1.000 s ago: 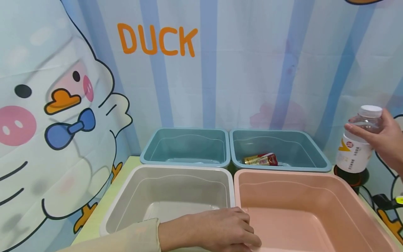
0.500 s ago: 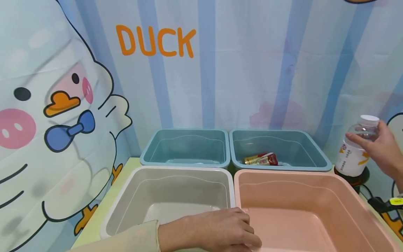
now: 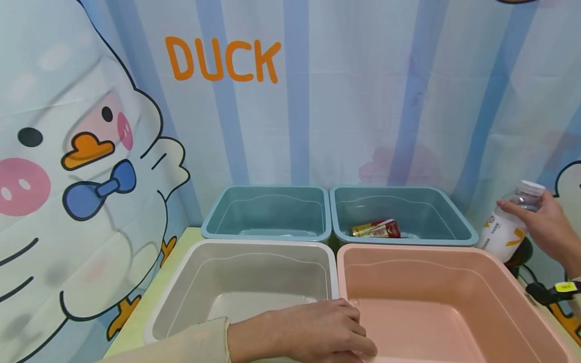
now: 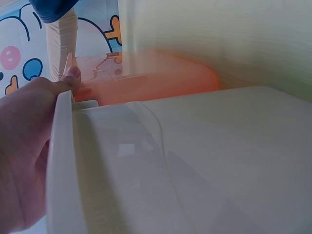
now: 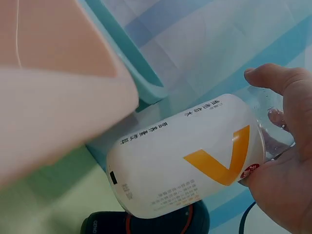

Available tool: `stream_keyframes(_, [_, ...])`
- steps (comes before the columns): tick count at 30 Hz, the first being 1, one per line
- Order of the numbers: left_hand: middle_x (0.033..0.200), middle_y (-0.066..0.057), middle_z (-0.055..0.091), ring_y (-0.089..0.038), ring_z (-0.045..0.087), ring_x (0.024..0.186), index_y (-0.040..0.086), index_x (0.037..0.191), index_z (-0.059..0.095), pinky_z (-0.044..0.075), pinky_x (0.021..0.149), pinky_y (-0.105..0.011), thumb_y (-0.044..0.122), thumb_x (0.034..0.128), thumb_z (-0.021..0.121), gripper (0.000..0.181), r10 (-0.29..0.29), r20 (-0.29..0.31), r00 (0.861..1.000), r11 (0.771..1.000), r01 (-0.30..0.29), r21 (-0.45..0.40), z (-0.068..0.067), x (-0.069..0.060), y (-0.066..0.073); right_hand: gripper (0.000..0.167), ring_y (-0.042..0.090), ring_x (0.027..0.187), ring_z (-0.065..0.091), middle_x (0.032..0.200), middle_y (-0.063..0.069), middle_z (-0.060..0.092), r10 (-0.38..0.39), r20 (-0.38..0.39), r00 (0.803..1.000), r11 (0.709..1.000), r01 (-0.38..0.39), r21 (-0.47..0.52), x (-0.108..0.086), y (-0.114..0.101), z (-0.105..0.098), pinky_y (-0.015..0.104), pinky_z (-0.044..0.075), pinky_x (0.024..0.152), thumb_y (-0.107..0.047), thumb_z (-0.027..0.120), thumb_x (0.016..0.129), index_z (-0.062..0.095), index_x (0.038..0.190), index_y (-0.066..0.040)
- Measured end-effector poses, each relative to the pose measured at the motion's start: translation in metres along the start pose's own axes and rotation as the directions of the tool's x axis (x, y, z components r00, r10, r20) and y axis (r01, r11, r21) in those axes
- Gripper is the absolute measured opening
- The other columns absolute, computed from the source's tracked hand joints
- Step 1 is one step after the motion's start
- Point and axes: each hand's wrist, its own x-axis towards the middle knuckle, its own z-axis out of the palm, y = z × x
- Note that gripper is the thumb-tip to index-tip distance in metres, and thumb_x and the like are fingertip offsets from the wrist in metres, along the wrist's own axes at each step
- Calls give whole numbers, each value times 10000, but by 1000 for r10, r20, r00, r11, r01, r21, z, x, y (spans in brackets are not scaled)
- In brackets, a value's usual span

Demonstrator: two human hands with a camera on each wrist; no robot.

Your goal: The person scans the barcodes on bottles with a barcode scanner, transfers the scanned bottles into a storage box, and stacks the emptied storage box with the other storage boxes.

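Note:
At the right of the head view, my right hand grips a clear plastic bottle around its upper part, below the white cap. The bottle leans, base toward the lower left. In the right wrist view its white label bears an orange V, and the fingers and thumb lie around the clear shoulder. Low in the middle of the head view, my left hand rests at the adjoining rims of the grey bin and the pink bin, fingers loosely bent. The left wrist view shows its thumb at the grey bin's corner.
Behind stand two blue bins: the left blue bin and the right blue bin, which holds a red and gold can. A dark round object sits under the bottle on the table's right side. A duck-print curtain hangs behind.
My right hand has lowered with the bottle, which has turned and now tilts, its base shifted left toward the bins' corner. The left hand has stayed put.

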Motion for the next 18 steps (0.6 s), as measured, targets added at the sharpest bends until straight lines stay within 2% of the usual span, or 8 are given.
stream_keyframes(2, [1170, 207, 728, 92, 491, 949, 264, 1336, 739, 328, 939, -35, 311, 1082, 638, 277, 1, 0, 1000, 1000, -1, -2, 0, 0, 0, 808, 76, 866, 600, 1473, 437, 363, -2, 5, 1000, 1000, 2, 25, -1, 5, 2, 79, 490, 601, -337, 577, 1111, 111, 1614, 90])
stream_keyframes(4, [1162, 204, 728, 85, 493, 951, 262, 1333, 739, 328, 934, -38, 308, 1082, 641, 274, 2, 3, 1000, 1000, -2, 6, 0, 0, 0, 700, -92, 796, 522, 1410, 409, 406, -9, 6, 1000, 999, 9, 50, 0, 8, 4, 85, 499, 609, -322, 589, 1109, 222, 1573, 52])
stream_keyframes(6, [1160, 205, 727, 81, 495, 953, 262, 1333, 738, 325, 934, -39, 308, 1081, 642, 274, 1, 6, 1000, 1000, -1, 10, 0, 0, 0, 528, -140, 765, 523, 1340, 365, 444, -19, 12, 1000, 996, 18, 84, 1, 12, 4, 97, 514, 620, -302, 605, 1105, 341, 1488, -52])
stream_keyframes(8, [1156, 207, 724, 78, 494, 952, 263, 1330, 737, 326, 934, -42, 307, 1081, 642, 270, 2, 7, 1000, 1000, -2, 15, 0, 0, 0, 364, -119, 762, 561, 1267, 282, 476, -23, 20, 1000, 994, 20, 110, 2, 15, 4, 115, 531, 633, -300, 622, 1099, 395, 1369, -211])
stream_keyframes(10, [1152, 206, 721, 70, 494, 952, 262, 1330, 734, 327, 931, -46, 305, 1081, 642, 269, 2, 10, 1000, 1000, -2, 21, 0, 1, 0, 313, -96, 770, 594, 1209, 167, 509, -20, 40, 999, 990, 15, 138, 3, 18, 3, 137, 552, 651, -303, 641, 1091, 389, 1271, -353])
stream_keyframes(12, [1146, 203, 719, 62, 494, 950, 260, 1328, 732, 328, 924, -50, 303, 1081, 642, 266, 3, 11, 1000, 1000, -3, 26, 0, 1, 0, 322, -75, 776, 623, 1162, 57, 527, -16, 63, 998, 988, 6, 151, 3, 21, 2, 165, 572, 664, -323, 655, 1083, 381, 1237, -397])
stream_keyframes(14, [1143, 201, 719, 59, 494, 947, 259, 1326, 732, 329, 918, -50, 301, 1080, 644, 265, 2, 10, 1000, 1000, -3, 26, 0, 1, 0, 304, -51, 779, 647, 1104, -27, 531, -15, 84, 996, 988, 2, 157, 3, 23, 1, 200, 592, 670, -332, 668, 1075, 400, 1208, -384])
stream_keyframes(18, [1156, 208, 723, 84, 491, 942, 265, 1324, 738, 326, 928, -38, 308, 1079, 640, 267, -1, 5, 1000, 1000, 1, -5, -1, 1, -1, 324, -11, 766, 674, 1006, -96, 575, -11, 119, 993, 990, -6, 141, 3, 27, 0, 247, 611, 666, -329, 678, 1070, 466, 1229, -143])
